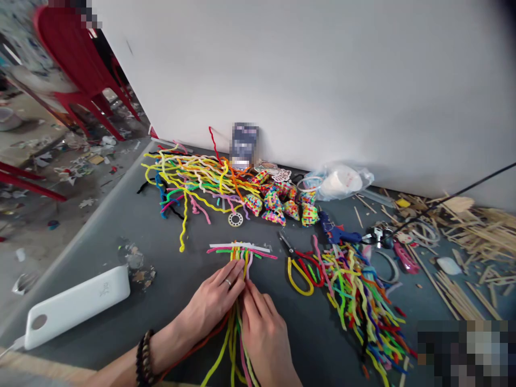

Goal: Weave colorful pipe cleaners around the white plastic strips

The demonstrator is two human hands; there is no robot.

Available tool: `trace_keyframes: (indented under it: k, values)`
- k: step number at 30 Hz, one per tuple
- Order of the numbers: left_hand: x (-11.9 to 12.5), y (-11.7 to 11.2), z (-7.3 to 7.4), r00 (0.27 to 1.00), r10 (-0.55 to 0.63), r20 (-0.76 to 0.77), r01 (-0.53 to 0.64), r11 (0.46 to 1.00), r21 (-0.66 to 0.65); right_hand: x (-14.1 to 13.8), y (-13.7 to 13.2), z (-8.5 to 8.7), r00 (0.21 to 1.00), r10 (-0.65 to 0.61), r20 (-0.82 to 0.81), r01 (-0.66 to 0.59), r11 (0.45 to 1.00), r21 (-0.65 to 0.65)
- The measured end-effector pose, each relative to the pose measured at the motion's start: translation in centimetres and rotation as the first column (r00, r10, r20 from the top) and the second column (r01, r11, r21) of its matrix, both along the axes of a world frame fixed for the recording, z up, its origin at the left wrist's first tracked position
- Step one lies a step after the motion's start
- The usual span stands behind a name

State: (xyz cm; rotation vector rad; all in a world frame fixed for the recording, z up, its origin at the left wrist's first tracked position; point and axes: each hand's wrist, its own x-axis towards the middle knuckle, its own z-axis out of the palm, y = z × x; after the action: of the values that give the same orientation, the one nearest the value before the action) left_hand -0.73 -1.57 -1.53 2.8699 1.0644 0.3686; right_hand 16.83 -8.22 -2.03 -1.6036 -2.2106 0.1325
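Left hand [213,303] | pinching pipe-cleaner bundle [241,257] | right hand [264,336] | gripping same bundle | on desk [173,301], scissors [296,263] beside.

A craft workshop is showing here. A grey bench [121,236] is standing against a white wall, carrying heaps of coloured pipe cleaners [193,177]. Just right of them, woven bead shapes [278,201] are lying, then a blue glue gun [336,232], scissors [296,263] and wooden sticks [475,231]. Paper scraps are littering the floor [60,172] left of the bench.
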Motion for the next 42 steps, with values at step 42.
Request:
trace_keyframes:
  k: [42]
  values:
    - [2.4,-2.0,-1.6,0.985,0.166,-0.055,-0.162,0.985,0.064,4.1,7.1,3.7,0.962,0.081,0.262,-0.072,0.996,-0.046]
